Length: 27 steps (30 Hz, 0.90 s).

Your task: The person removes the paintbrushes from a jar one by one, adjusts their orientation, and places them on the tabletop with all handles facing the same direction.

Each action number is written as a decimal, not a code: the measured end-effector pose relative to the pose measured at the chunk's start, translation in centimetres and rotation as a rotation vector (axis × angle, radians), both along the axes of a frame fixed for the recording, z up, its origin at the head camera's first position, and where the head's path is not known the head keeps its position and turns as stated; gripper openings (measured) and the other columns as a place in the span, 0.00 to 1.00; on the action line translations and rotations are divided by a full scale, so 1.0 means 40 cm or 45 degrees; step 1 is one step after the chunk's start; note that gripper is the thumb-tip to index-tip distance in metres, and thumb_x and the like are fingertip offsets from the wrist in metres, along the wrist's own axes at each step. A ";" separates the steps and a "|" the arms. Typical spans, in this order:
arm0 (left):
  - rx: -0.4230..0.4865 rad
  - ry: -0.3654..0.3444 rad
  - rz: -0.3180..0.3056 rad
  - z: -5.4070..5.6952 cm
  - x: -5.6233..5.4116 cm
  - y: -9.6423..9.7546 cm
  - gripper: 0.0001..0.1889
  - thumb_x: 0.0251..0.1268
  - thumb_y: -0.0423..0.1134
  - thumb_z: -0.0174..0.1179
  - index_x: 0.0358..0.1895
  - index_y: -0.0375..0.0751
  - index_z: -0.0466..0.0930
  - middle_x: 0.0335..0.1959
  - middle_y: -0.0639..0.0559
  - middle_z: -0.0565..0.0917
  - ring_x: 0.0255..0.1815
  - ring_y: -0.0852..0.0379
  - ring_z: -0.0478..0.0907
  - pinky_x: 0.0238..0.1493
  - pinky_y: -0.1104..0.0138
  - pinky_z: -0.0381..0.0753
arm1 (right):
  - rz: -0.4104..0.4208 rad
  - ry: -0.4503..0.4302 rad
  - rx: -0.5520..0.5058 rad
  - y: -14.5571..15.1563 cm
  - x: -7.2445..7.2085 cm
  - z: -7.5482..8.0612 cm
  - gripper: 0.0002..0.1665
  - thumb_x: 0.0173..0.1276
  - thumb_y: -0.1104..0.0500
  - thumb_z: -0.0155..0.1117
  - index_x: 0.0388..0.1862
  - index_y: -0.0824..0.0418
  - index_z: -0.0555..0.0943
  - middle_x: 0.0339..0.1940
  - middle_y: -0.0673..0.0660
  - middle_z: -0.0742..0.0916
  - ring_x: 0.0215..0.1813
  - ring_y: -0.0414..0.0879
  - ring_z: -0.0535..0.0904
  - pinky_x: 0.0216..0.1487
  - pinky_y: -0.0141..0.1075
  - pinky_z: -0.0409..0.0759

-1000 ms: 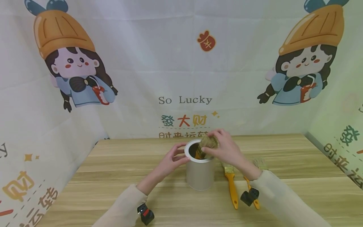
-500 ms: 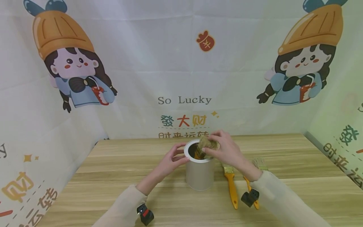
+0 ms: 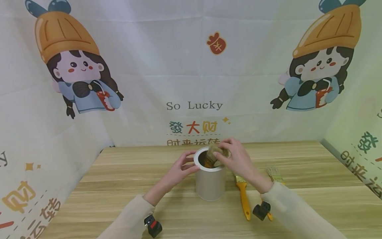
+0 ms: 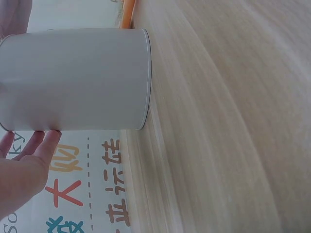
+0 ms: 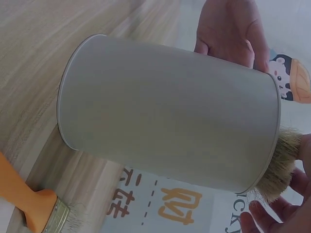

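A grey can (image 3: 210,186) with a white rim stands upright on the table, its round opening facing up. My left hand (image 3: 180,167) grips the can's upper left side, fingers behind and thumb at the front near the rim. In the left wrist view its fingertips press on the can wall (image 4: 77,80). Over the opening, my right hand (image 3: 237,162) pinches the pale bristles (image 3: 213,154) of a paintbrush. Its orange part points down inside the can, mostly hidden. The right wrist view shows these bristles (image 5: 279,170) sticking out past the rim, beside the curled fingers (image 5: 262,216).
An orange-handled paintbrush (image 3: 244,199) lies on the wooden table (image 3: 119,186) just right of the can, bristles pointing away. Another paintbrush (image 3: 276,176) lies farther right, partly under my right forearm. A printed cloth (image 3: 191,73) hangs behind the table.
My right hand has shifted slightly, its thumb now higher across the bristles, and the right wrist has drawn a little left and down. The left hand and the can have stayed put.
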State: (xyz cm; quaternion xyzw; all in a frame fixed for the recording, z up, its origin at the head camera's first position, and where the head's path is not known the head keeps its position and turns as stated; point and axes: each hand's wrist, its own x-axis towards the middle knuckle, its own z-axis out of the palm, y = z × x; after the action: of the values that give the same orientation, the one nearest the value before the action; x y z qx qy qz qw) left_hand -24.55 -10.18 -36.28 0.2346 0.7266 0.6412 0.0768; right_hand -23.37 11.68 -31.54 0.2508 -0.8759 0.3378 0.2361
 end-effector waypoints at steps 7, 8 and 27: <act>0.006 0.000 -0.001 -0.003 -0.002 0.001 0.27 0.58 0.36 0.58 0.61 0.43 0.59 0.55 0.37 0.66 0.55 0.42 0.67 0.52 0.57 0.69 | 0.094 0.125 -0.059 -0.005 -0.009 -0.011 0.09 0.52 0.64 0.63 0.34 0.63 0.80 0.41 0.57 0.77 0.45 0.50 0.69 0.42 0.43 0.69; 0.008 -0.004 -0.003 -0.002 -0.002 0.000 0.28 0.58 0.36 0.58 0.61 0.44 0.59 0.55 0.37 0.66 0.55 0.42 0.67 0.52 0.57 0.69 | 0.104 0.130 -0.060 -0.005 -0.010 -0.012 0.09 0.52 0.64 0.63 0.34 0.63 0.80 0.41 0.58 0.77 0.45 0.51 0.68 0.43 0.43 0.69; 0.027 0.034 -0.018 -0.004 -0.001 0.000 0.27 0.58 0.36 0.58 0.61 0.41 0.59 0.54 0.36 0.66 0.54 0.41 0.67 0.52 0.58 0.69 | 0.117 0.259 0.026 -0.006 -0.012 -0.001 0.08 0.54 0.60 0.64 0.33 0.62 0.80 0.28 0.50 0.75 0.33 0.43 0.66 0.31 0.36 0.66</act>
State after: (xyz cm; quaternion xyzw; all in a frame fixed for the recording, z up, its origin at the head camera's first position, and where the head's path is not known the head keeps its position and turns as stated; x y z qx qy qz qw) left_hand -24.60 -10.20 -36.43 0.2490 0.7192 0.6450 0.0690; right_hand -23.84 11.46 -31.56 0.3263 -0.8384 0.3120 0.3054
